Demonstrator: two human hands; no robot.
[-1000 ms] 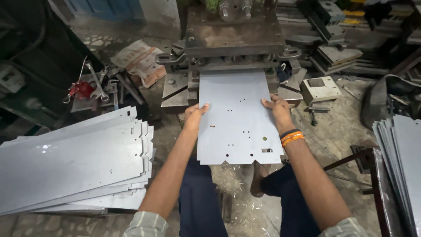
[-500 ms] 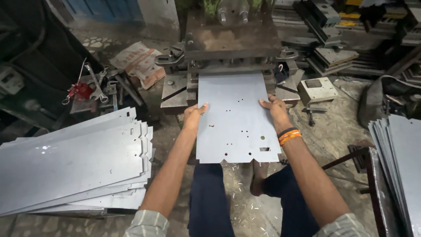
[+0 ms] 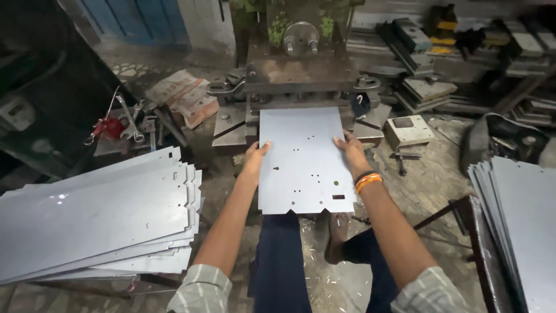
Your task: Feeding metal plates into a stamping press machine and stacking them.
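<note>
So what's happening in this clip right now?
A seated person holds a flat metal sheet by its two side edges, left hand on one and right hand on the other. The sheet's far end reaches to the press machine. It already has small holes and a notched near edge. Stacks of similar sheets lie at the left and right.

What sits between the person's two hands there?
In the head view, a flat grey metal sheet with small punched holes spans between the left hand and right hand, each gripping one side edge.
</note>
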